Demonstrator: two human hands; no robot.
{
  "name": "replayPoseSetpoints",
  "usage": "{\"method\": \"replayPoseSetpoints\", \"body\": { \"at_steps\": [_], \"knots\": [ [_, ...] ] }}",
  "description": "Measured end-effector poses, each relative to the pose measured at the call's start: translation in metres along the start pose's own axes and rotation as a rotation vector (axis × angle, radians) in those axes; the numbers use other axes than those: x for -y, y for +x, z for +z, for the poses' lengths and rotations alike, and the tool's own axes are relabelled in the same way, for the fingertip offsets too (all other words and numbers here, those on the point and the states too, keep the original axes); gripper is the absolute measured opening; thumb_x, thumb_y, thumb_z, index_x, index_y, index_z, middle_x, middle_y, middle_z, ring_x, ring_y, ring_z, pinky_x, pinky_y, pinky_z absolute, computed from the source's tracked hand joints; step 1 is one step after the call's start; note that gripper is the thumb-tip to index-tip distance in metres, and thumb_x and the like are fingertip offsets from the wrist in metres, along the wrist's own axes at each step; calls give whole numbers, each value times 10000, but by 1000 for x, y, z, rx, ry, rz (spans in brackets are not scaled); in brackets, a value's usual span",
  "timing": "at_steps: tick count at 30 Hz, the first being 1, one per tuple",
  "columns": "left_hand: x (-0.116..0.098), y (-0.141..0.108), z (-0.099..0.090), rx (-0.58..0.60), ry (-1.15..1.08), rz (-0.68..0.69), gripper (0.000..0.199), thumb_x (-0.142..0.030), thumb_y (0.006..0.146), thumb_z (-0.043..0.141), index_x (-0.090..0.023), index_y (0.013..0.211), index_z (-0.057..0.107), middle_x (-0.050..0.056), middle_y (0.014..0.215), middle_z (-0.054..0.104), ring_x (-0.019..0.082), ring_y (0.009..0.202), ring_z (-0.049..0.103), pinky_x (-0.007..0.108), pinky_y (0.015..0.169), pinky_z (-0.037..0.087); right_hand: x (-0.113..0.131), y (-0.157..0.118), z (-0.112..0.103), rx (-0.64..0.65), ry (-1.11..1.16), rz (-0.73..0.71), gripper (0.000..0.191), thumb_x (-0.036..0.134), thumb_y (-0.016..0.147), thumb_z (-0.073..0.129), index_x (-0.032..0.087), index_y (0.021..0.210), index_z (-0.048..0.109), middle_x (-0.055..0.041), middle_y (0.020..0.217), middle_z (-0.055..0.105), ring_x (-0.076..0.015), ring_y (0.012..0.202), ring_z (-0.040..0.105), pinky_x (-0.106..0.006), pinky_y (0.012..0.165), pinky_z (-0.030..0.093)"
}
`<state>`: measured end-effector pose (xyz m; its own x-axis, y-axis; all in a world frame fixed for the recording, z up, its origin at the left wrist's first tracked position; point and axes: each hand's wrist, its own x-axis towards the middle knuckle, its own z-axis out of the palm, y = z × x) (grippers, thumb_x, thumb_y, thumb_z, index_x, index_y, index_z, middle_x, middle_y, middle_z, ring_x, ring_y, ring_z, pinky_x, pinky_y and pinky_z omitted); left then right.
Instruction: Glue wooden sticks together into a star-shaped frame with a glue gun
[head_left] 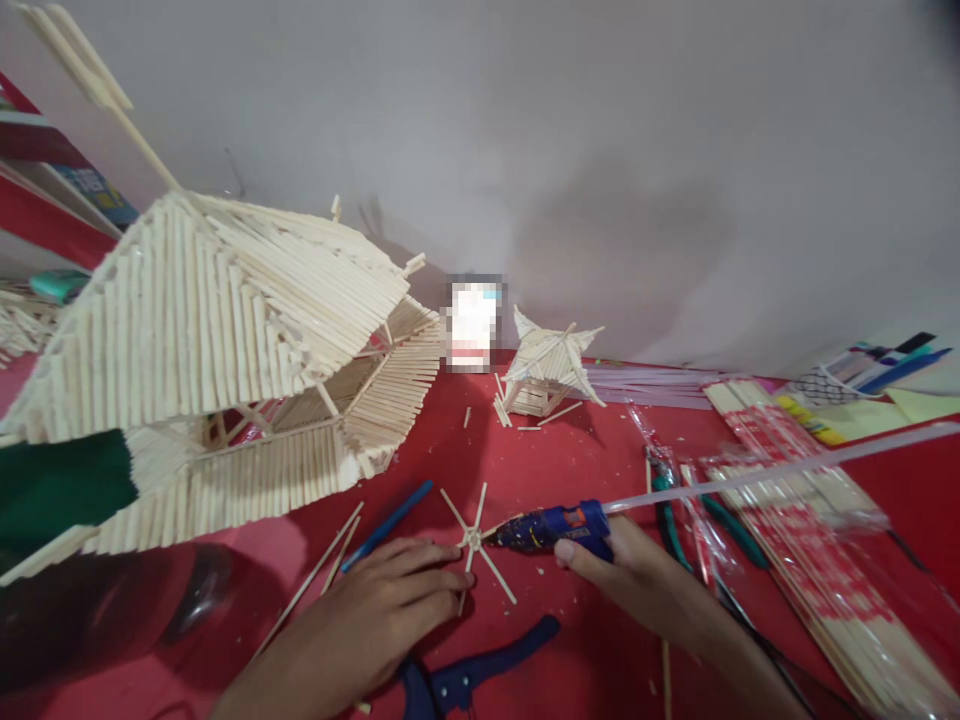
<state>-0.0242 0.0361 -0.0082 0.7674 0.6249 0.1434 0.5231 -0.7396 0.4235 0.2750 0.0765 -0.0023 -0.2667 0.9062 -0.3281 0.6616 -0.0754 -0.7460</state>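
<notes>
A small star-shaped frame of thin wooden sticks (491, 569) lies low over the red table, its sticks spreading from a ring at the centre. My left hand (401, 590) holds it from the left, palm down, fingertips on the ring and one stick; my thumb is hidden. From the right, my right hand (630, 565) is closed around a blue hot glue gun (589, 528), its nozzle at the frame's centre. A long translucent glue stick (750, 487) sticks out of the gun's back.
A large wooden-stick pavilion model (225, 310) stands left; a small stick roof model (551, 365) sits by the wall. Packs of sticks (817, 520) and green-handled pliers (735, 532) lie right. Dark-blue handled cutters (495, 660) lie in front, a blue pen (386, 527) behind my left hand.
</notes>
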Motion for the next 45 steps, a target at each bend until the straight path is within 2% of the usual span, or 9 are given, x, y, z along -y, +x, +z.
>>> {"method": "replayPoseSetpoints", "body": {
  "at_steps": [5, 11, 15, 19, 23, 30, 38, 42, 45],
  "knots": [
    [0, -1, 2, 9, 5, 7, 413, 5, 902, 463, -223, 1206, 624, 17, 1267, 696, 212, 1246, 593, 361, 1112, 449, -8, 0, 0, -133, -89, 6, 355, 508, 864, 534, 202, 885, 713, -84, 874, 723, -273, 875, 660, -375, 809, 504],
    [1, -1, 1, 29, 18, 24, 391, -7, 917, 459, -218, 1199, 630, 19, 1282, 688, 223, 1247, 588, 368, 1110, 445, 2, -3, -6, 41, -25, -13, 305, 458, 862, 545, 203, 914, 704, -36, 858, 729, -234, 803, 656, -320, 701, 513],
    [2, -2, 2, 53, 34, 29, 401, 6, 905, 459, -213, 1195, 626, 16, 1306, 673, 227, 1262, 573, 368, 1108, 443, -1, 0, -7, 3, 29, -40, 249, 375, 773, 587, 175, 913, 636, -20, 763, 689, -210, 683, 640, -302, 633, 506],
    [0, -1, -2, 33, -25, 35, 395, 8, 896, 456, -212, 1177, 623, 44, 1274, 678, 221, 1245, 572, 380, 1111, 431, -5, 6, -4, -49, 1, -10, 237, 373, 844, 489, 182, 948, 582, -19, 733, 666, -213, 639, 654, -311, 624, 496],
    [-3, 2, -8, -40, -159, -45, 298, -27, 951, 432, -215, 1047, 641, 42, 1059, 699, 177, 1036, 634, 302, 973, 496, -5, 11, 2, -193, -262, -57, 202, 345, 908, 468, 195, 983, 580, -94, 919, 703, -268, 899, 687, -321, 723, 454],
    [-5, 4, -5, -164, -289, -271, 164, -157, 999, 489, -232, 989, 635, 8, 1001, 696, 148, 952, 645, 259, 867, 521, 2, 19, 16, -227, -457, 5, 120, 273, 911, 528, 190, 998, 533, -84, 900, 711, -254, 817, 694, -283, 637, 343],
    [-11, 12, -12, -207, -316, -374, 147, -186, 977, 519, -222, 894, 634, -2, 910, 696, 148, 864, 658, 257, 793, 531, 6, 22, 15, -256, -514, 19, 154, 248, 930, 516, 174, 1063, 494, -109, 1022, 699, -256, 860, 707, -295, 672, 388],
    [-13, 14, -12, -214, -335, -418, 157, -205, 975, 518, -218, 876, 639, 4, 905, 706, 152, 855, 664, 260, 786, 535, 10, 16, 15, -324, -530, -87, 171, 252, 917, 524, 171, 1068, 534, -117, 1020, 683, -260, 884, 686, -308, 700, 431],
    [-15, 14, -9, -247, -378, -463, 162, -237, 974, 517, -216, 873, 641, 10, 901, 712, 160, 852, 667, 266, 782, 535, 23, 3, 22, -268, -408, -336, 144, 251, 924, 550, 186, 1047, 588, -91, 984, 682, -235, 881, 661, -319, 751, 466]
  ]
}}
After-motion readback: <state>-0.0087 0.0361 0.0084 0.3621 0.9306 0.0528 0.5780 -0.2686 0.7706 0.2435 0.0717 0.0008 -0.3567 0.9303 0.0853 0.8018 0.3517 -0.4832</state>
